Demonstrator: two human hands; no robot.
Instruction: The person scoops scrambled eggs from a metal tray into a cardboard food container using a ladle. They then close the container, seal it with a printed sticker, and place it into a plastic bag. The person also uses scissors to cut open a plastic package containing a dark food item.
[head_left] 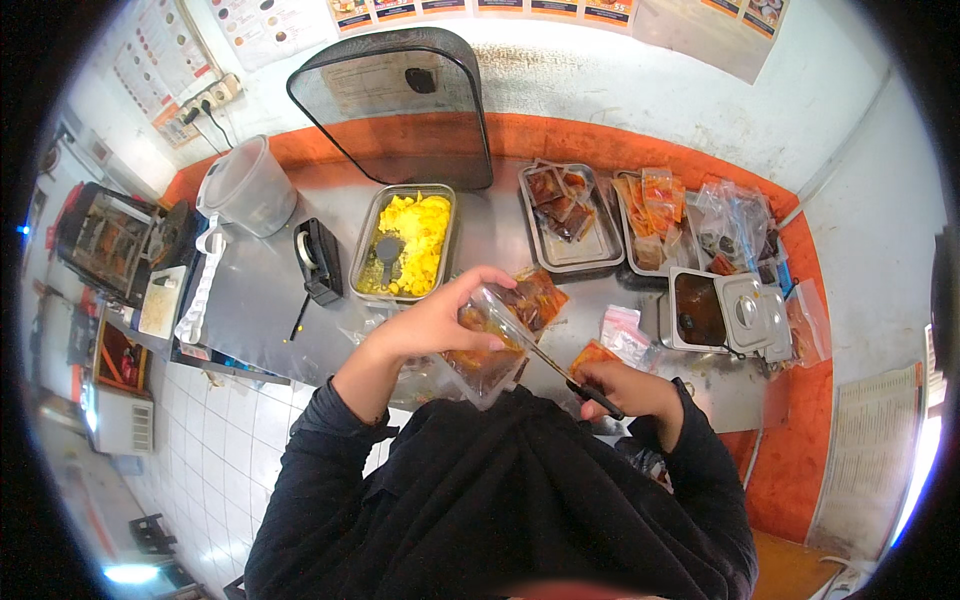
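My left hand [440, 325] is closed round a clear plastic bag [478, 362] with reddish-brown, oily contents, tilted in front of my chest. My right hand [635, 390] grips what look like scissors [548, 362], black at the handle, with the long metal part reaching along the bag's edge. Their handle is partly hidden by my fingers. Just beyond the bag lies a filled sauce packet [540, 302] on the steel table. An orange packet [594, 354] is beside my right fingers, and a small pink-and-white packet [625, 335] lies a little farther right.
A steel tray [452, 250] holds yellow food and a grey scoop. Two trays of packets [570, 268] [655, 272] stand at the back right, near a steel pan [672, 310] of brown sauce. A tape dispenser [318, 265], clear bucket [250, 190] and upright mesh cover [400, 140] are farther left.
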